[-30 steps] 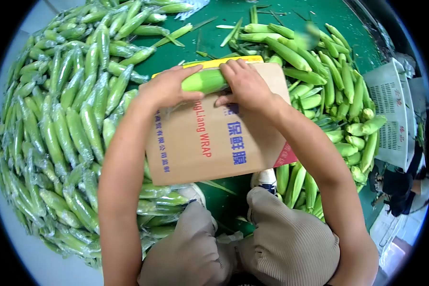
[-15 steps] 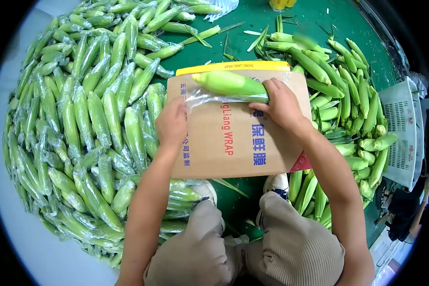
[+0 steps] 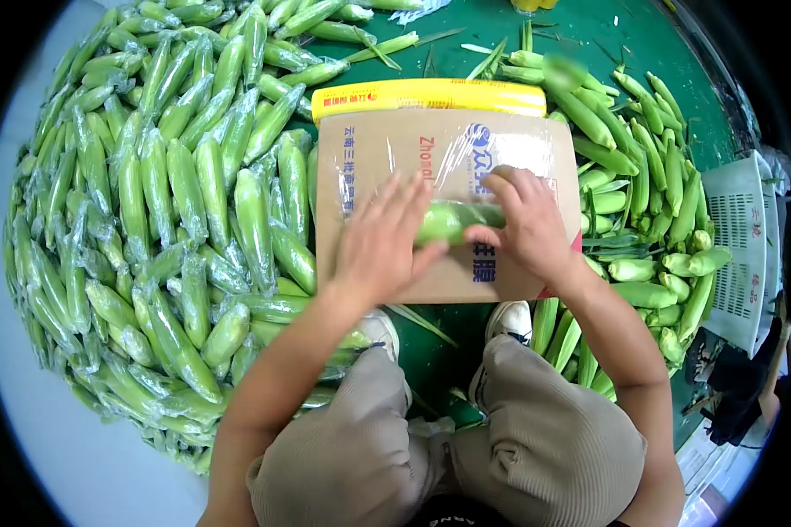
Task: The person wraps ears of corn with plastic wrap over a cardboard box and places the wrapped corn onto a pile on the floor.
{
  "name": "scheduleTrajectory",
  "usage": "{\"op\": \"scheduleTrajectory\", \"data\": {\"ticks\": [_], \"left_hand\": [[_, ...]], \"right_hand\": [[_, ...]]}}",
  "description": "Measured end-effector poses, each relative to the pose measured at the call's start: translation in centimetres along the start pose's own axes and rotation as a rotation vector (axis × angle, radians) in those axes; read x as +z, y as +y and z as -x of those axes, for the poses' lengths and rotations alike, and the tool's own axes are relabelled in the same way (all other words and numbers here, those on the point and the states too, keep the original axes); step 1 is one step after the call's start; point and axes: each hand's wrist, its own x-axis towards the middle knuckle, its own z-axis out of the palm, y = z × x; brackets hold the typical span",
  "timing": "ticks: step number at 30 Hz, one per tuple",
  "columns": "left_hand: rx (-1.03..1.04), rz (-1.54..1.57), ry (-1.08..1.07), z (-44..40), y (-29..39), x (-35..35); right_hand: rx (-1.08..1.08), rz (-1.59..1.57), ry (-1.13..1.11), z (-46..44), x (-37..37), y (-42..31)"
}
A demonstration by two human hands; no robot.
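Observation:
A green ear of corn [image 3: 455, 223] in its husk lies across the middle of a brown cardboard box [image 3: 387, 279]. Flat over its left end is my left hand [image 3: 385, 230], slightly blurred, fingers stretched out. My right hand [image 3: 529, 221] curls round the other end, thumb on the near side. Clear plastic film [image 3: 453, 145] covers the upper part of the box, between the corn and a yellow cling film box [image 3: 431, 95] at the far edge. How far the film goes round the corn is hard to make out.
A large heap of film-wrapped corn [image 3: 185, 189] fills the left side. Unwrapped corn [image 3: 646, 176] is piled on the right, beside a white plastic crate [image 3: 736, 250]. Loose husk leaves lie on the green floor [image 3: 453, 53]. My shoes [image 3: 510, 321] are just below the cardboard box.
The corn has come down the box towards me, with film now stretched behind it. My left hand has moved from the film's left edge onto the corn; my right hand has come nearer too.

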Motion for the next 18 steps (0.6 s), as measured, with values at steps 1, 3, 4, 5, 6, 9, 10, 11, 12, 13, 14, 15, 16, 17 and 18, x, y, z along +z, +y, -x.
{"op": "scheduleTrajectory", "data": {"ticks": [1,3,4,5,6,9,10,11,12,13,14,15,16,17,18], "left_hand": [[-0.018,-0.116,-0.046,-2.6,-1.2,-0.1],[-0.093,-0.241,-0.175,-9.1,-4.3,0.0],[-0.148,-0.247,-0.261,-11.5,-5.7,0.3],[-0.253,-0.297,-0.197,-12.5,-4.9,-1.1],[-0.195,-0.413,0.045,-13.1,-5.3,-0.8],[0.103,-0.089,0.360,-10.8,-5.2,0.0],[0.161,-0.097,0.314,-9.8,-3.1,-0.5],[0.166,-0.077,0.175,-8.8,-3.1,0.2],[0.204,-0.060,0.111,-7.3,-3.8,1.3],[0.238,-0.175,0.100,-6.2,-6.4,2.9],[0.200,-0.130,0.063,-5.6,-7.8,4.0],[0.119,-0.092,-0.007,-5.5,-7.4,3.8],[0.147,-0.045,-0.007,-5.5,-7.6,4.1],[0.174,0.001,-0.008,-5.5,-7.8,4.2],[0.134,0.043,-0.078,-5.2,-6.8,3.8]], "right_hand": [[-0.045,0.015,-0.020,-0.8,0.2,0.3],[-0.107,0.063,-0.065,-2.6,1.0,0.3],[-0.049,0.054,-0.058,-3.0,2.5,0.8],[0.010,0.051,-0.049,-3.9,3.9,1.4],[0.060,0.051,-0.097,-5.4,3.9,2.2],[0.166,-0.112,-0.041,-7.4,6.4,3.9],[0.276,-0.210,-0.206,-8.2,5.8,4.1],[0.189,-0.253,-0.338,-8.8,6.4,5.6],[0.132,-0.328,-0.354,-8.8,4.3,5.7],[0.088,-0.313,-0.467,-9.1,4.1,6.1],[0.118,-0.447,-0.457,-8.6,3.4,5.6],[0.048,-0.569,-0.390,-7.5,4.4,5.6],[0.067,-0.516,-0.431,-8.0,5.6,6.2],[0.071,-0.476,-0.465,-9.1,7.3,6.8],[0.067,-0.446,-0.498,-10.4,8.8,7.6]]}}
